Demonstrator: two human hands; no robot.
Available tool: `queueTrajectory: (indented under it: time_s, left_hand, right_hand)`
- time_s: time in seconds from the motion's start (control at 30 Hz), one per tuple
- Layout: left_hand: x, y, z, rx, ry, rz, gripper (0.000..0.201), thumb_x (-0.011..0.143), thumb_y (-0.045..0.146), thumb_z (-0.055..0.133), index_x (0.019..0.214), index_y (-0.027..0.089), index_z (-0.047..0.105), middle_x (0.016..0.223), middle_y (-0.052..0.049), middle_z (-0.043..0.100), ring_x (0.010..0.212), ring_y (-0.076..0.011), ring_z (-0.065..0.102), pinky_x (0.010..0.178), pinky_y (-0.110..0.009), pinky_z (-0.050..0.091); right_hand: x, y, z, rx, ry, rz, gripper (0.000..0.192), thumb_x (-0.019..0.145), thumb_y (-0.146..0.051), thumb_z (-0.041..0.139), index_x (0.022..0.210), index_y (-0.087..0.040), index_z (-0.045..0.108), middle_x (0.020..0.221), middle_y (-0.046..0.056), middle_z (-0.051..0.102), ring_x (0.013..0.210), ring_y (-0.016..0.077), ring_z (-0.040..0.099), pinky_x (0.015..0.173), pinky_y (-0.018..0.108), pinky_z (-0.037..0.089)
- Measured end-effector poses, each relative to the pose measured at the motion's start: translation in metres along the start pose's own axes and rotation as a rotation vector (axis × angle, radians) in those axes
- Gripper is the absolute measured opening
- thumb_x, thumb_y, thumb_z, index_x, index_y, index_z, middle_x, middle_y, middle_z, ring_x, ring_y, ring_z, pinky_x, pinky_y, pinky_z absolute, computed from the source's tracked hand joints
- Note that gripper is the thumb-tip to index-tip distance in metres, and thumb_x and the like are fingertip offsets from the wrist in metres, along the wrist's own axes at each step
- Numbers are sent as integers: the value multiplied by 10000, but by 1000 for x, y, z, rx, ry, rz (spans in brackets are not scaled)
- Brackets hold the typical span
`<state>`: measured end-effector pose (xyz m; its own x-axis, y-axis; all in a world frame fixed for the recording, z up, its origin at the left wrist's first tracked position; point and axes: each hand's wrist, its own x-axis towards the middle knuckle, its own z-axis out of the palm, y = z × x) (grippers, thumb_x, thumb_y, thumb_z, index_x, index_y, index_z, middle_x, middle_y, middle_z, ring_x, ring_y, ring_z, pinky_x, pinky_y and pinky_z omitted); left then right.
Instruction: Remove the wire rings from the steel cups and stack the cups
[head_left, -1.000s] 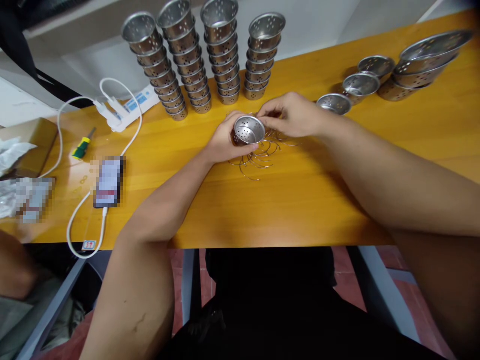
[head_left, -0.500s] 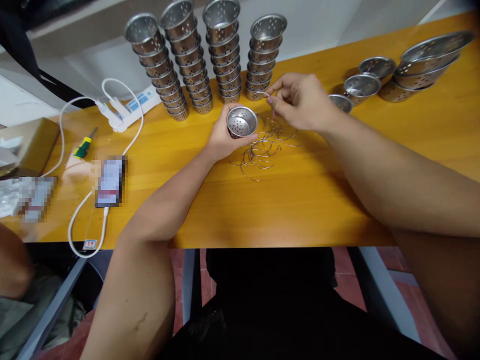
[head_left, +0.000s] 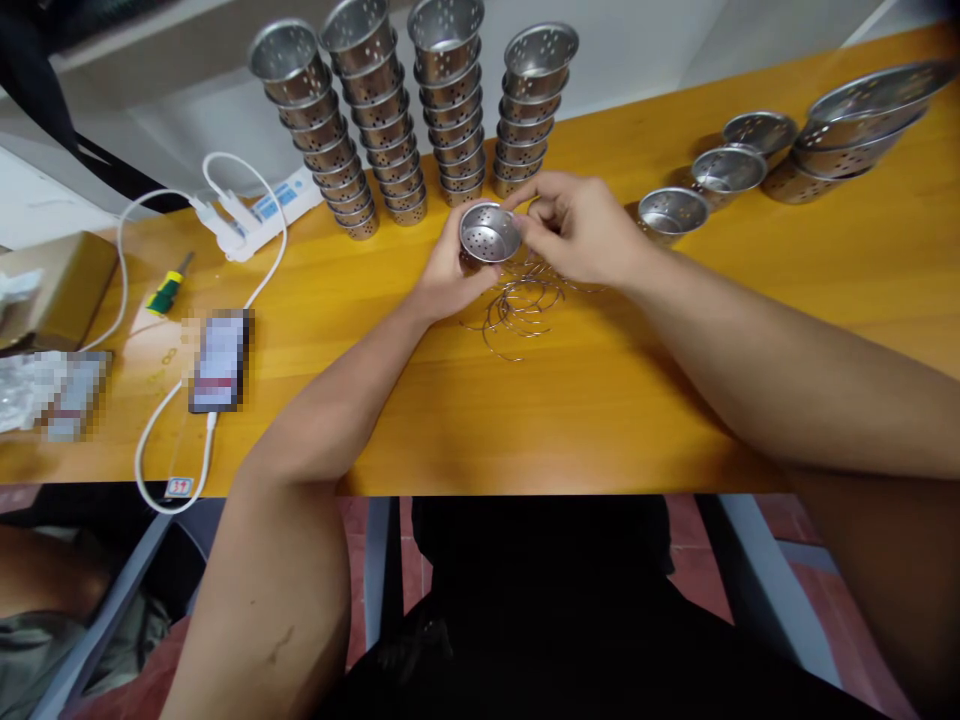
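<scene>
The left hand (head_left: 448,272) cups a small perforated metal cup (head_left: 489,231) from below and behind, its fingers curled around the cup's wall. The cup is raised just above the wooden table (head_left: 570,400), directly over the far edge of a loose pile of wire rings (head_left: 523,303). Its open mouth is tilted up and toward the camera, so the holed bottom shows inside; its axis leans from the table up toward the viewer.

The right hand (head_left: 581,228) meets the cup at its right rim. Thumb and forefinger are pressed together there, pinching at something thin; whether it is a wire ring cannot be told. The other fingers are curled loosely.

Beyond the cup, four stacks of like cups (head_left: 420,115) stand in a row. To the right of the cup, three single cups (head_left: 673,209) sit in a line leading to stacked wide bowls (head_left: 862,120). Well to the left of the cup lie a white power strip (head_left: 251,215), a screwdriver (head_left: 166,290) and a phone (head_left: 218,362) on a white cable.
</scene>
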<state>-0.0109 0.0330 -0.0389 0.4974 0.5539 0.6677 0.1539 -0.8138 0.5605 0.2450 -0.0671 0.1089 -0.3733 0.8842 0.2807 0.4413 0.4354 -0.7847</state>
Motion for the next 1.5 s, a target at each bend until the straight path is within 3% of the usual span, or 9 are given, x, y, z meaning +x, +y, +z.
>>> queueTrajectory:
  time_s: [0.17, 0.23, 0.4, 0.53, 0.73, 0.93, 1.13, 1.23, 1.5]
  left_hand:
    - [1, -9, -2, 8, 33, -52, 971, 1045, 790, 1001, 1787, 346, 557, 1708, -157, 656, 1651, -405, 729, 1466, -653, 626]
    - [2, -10, -4, 9, 24, -74, 1021, 977, 846, 1056, 1737, 346, 593, 1655, -140, 679, 1610, -403, 736, 1452, -655, 621]
    - [0, -5, -4, -84, -12, -96, 1136, 977, 1024, 951, 1740, 304, 518, 1504, -84, 724, 1448, -333, 809, 1356, -621, 667]
    - [2, 5, -3, -101, -22, -95, 1117, 1014, 1046, 887, 1744, 294, 501, 1499, -90, 727, 1430, -323, 827, 1350, -615, 678]
    - [3, 21, -3, -29, -57, -49, 914, 1216, 850, 741, 1887, 341, 385, 1579, -104, 708, 1458, -303, 843, 1310, -585, 724]
    - [-4, 2, -1, 32, -74, 34, 854, 1308, 637, 567, 2025, 376, 184, 1812, -142, 605, 1680, -334, 756, 1404, -615, 703]
    - [2, -3, -5, 4, 8, -69, 980, 1099, 771, 946, 1887, 378, 515, 1768, -162, 661, 1690, -404, 722, 1473, -645, 642]
    - [3, 5, -5, -12, 32, -100, 920, 1057, 834, 987, 1755, 353, 631, 1667, -149, 703, 1614, -398, 750, 1445, -656, 651]
    - [1, -1, -1, -76, -70, -78, 1127, 1090, 1020, 826, 1862, 308, 416, 1575, -96, 709, 1529, -333, 785, 1439, -605, 598]
  right_hand:
    - [-2, -3, -3, 48, 47, 2, 500, 1163, -880, 851, 1234, -391, 772, 736, 6, 480, 787, 274, 425, 790, 494, 420]
    - [-2, -3, -3, 39, 27, -8, 495, 1165, -864, 854, 1222, -380, 767, 742, 0, 480, 781, 264, 420, 776, 481, 412]
    - [2, 4, 1, -15, 32, -4, 587, 1090, -961, 863, 1181, -389, 761, 706, 1, 461, 741, 290, 468, 705, 469, 422]
    - [0, 4, 2, -14, 4, 4, 545, 1143, -942, 828, 1202, -404, 770, 694, -2, 462, 750, 281, 455, 715, 465, 432]
    - [-3, -1, 3, 6, 7, -14, 505, 1184, -892, 827, 1211, -394, 748, 699, -11, 457, 725, 265, 414, 710, 467, 394]
    - [-2, 4, 4, -3, 32, -47, 461, 1193, -812, 836, 1252, -363, 749, 727, -28, 498, 677, 245, 405, 718, 461, 433]
    - [-4, 3, 5, -18, 39, 26, 438, 1199, -816, 854, 1289, -394, 776, 707, -9, 499, 778, 279, 496, 809, 489, 519]
    - [-3, 6, 7, -6, 49, 37, 439, 1194, -820, 855, 1302, -399, 788, 699, -4, 491, 797, 282, 489, 828, 498, 504]
    - [0, 20, 10, -2, 53, 0, 495, 1158, -845, 925, 1269, -385, 778, 674, -16, 484, 751, 273, 510, 718, 449, 451]
